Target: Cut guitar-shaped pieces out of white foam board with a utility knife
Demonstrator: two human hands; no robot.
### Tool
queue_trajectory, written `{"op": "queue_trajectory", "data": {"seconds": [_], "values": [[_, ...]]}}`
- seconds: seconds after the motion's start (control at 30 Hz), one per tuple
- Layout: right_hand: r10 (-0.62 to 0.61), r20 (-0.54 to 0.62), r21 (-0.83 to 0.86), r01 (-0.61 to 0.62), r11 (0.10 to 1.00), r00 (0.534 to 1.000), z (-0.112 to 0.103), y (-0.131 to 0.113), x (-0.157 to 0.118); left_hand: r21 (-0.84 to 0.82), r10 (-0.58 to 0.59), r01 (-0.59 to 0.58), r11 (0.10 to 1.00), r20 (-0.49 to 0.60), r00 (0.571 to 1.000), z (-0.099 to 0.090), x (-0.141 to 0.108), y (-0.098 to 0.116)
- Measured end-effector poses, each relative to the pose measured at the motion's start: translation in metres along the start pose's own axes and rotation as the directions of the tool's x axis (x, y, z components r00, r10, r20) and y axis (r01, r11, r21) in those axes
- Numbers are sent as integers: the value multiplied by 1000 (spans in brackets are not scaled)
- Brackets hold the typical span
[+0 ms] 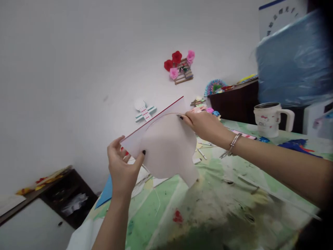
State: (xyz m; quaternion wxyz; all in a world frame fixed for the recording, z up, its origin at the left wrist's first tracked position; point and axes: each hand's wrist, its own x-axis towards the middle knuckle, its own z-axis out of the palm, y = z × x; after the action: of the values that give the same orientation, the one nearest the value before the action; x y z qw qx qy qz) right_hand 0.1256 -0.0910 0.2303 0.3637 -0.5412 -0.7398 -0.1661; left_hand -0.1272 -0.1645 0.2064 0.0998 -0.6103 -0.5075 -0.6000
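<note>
A white paper cutout (166, 149), rounded with a short stem-like tab at its lower right, is held up above the table. Behind its upper part lies a flat pale sheet (135, 142) with a red edge, tilted up to the right. My left hand (122, 165) grips both at the left, thumb in front and fingers behind the sheet. My right hand (204, 125) pinches the cutout's upper right edge against the sheet; its other fingers are mostly hidden.
A green patterned, paint-stained cloth (221, 208) covers the table. Pens (202, 153), a phone (244, 134) and a white mug (267, 119) stand or lie toward the right. Blue paper (105, 192) lies at the left edge. A dark shelf (73, 198) stands at lower left.
</note>
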Motion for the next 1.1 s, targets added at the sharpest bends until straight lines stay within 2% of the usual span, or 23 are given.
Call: {"op": "queue_trajectory", "data": {"seconds": [0.07,0.1,0.13,0.2,0.3,0.4,0.47,0.57,0.7,0.8,1.0,1.1], "values": [[-56,-63,-112,49,992,996,-4,-12,-4,165,122,-113,980,-43,992,-11,9,10],[-79,-89,-143,66,988,993,-5,-18,-5,253,155,-148,956,-8,988,-16,14,16],[-96,-115,-170,76,983,989,-5,-23,-7,329,151,-158,931,46,987,-21,20,23],[-135,-149,-206,103,973,980,-4,-32,-9,403,37,-120,907,207,978,-26,30,33],[-208,-149,-220,173,960,967,2,-43,-15,369,-121,-33,929,388,914,-23,32,36],[-262,-117,-185,238,954,958,13,-49,-24,234,-128,12,972,485,865,-8,18,26],[-279,-95,-148,264,953,956,23,-52,-32,182,-105,19,983,475,873,7,2,17],[-280,-73,-118,270,956,957,36,-54,-43,152,-89,34,988,373,924,29,-23,6],[-289,-43,-126,281,951,957,43,-50,-50,228,-127,57,972,308,943,49,-48,4],[-311,-10,-154,306,939,950,42,-44,-50,247,-140,62,967,312,940,57,-58,7],[-283,125,-153,300,942,951,47,-32,-53,361,-158,24,932,344,925,67,-72,8],[-298,140,-158,318,935,944,47,-31,-56,364,-173,43,931,334,926,69,-77,5]]}}
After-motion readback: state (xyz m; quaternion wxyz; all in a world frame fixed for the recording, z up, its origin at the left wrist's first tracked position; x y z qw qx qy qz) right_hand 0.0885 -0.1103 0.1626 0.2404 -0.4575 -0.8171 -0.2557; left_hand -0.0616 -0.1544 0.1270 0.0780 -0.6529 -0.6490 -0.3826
